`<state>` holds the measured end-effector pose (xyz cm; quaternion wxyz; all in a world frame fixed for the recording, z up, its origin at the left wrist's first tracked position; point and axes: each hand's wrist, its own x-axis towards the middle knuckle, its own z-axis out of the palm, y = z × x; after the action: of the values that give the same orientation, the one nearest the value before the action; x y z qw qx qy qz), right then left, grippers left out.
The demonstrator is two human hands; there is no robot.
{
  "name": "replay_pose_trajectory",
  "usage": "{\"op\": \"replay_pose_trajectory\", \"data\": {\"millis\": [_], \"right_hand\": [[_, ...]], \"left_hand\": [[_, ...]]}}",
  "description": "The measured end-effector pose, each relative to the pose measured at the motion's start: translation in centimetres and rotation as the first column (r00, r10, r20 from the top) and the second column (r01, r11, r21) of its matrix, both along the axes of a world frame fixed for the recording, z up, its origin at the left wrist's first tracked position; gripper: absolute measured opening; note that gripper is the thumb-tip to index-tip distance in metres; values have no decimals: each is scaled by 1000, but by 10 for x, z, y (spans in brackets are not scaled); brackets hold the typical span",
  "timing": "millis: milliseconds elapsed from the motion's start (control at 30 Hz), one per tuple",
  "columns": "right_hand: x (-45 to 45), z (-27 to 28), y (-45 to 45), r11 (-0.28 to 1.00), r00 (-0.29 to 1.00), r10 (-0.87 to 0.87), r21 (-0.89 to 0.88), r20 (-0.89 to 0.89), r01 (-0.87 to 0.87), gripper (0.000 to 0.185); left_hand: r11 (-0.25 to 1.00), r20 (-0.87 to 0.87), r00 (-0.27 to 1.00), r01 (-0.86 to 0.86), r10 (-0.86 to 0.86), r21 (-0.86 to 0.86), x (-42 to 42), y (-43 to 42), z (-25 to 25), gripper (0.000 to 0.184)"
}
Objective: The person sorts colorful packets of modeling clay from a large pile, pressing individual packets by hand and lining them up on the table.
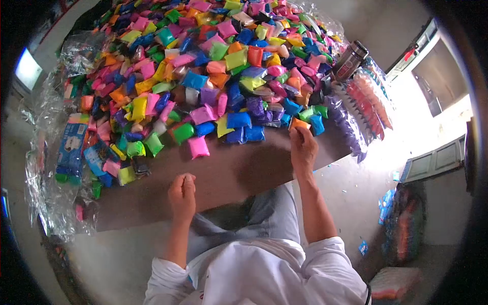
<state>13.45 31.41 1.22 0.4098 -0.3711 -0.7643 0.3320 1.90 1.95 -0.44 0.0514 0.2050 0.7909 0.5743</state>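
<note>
- The right hand (304,147) reached to the near right edge of the pile, right of the frame's centre, its grip pinched on an orange packet (300,124) whose colour showed just beyond the fingertips.
- The left hand (183,192) hovered over the near part of the tabletop (229,175), left of centre, its grip closed, with the thumb against curled fingers; whether anything small lay inside could not be told.
- A broad heap of small packets (218,66) in pink, green, yellow, blue, purple and orange covered the far part of the tabletop, across the upper half of the frame.
- A blue packet (317,125) lay just right of the orange packet, near the right fingertips.
- A pink packet (199,148) lay at the near edge of the heap, up and slightly right of the left hand, with a green packet (184,133) just beyond it.
- A printed blue package (71,147) lay at the left of the frame, beside crumpled clear plastic (40,173).
- A metallic flask (352,61) was at the upper right, beside a purple packaging strip (346,122) and a pink-red packaging strip (370,104).
- Blue scraps (386,206) lay on the floor (351,198) at the lower right.
- The person wore a white shirt (249,274) and grey trousers (277,213).
</note>
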Motion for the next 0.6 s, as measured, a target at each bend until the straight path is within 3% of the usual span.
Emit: {"op": "replay_pose_trajectory", "data": {"millis": [67,133,167,267,333,433,500,600], "right_hand": [[-11,14,0,1000,1000,24,12,15,-24,24],[-29,22,-3,981,998,64,-182,12,-61,35],[-40,-6,13,977,990,61,-210,131,-32,46],[-58,-9,5,992,985,-29,-113,169,49,47],[-59,-10,5,982,993,15,-186,116,7,41],[-58,-27,9,997,997,-33,-73,66,37,32],[-56,-30,10,981,991,11,-192,-132,-36,23],[-49,-25,7,997,977,-25,-75,-214,9,16]], "left_hand": [[999,-59,998,6,-9,-51,-1,2,-2,24],[995,-123,992,2,-14,-102,-1,2,-2,23],[993,-125,992,-12,-3,-116,-1,1,-3,22],[992,-103,995,-22,10,-122,1,-2,-1,22],[994,-84,996,-20,11,-109,3,-1,3,22],[993,-74,997,-38,30,-110,4,0,6,23],[994,-75,997,-26,18,-106,1,-2,-1,23],[998,-51,999,-13,10,-60,2,-3,-1,23]]}}
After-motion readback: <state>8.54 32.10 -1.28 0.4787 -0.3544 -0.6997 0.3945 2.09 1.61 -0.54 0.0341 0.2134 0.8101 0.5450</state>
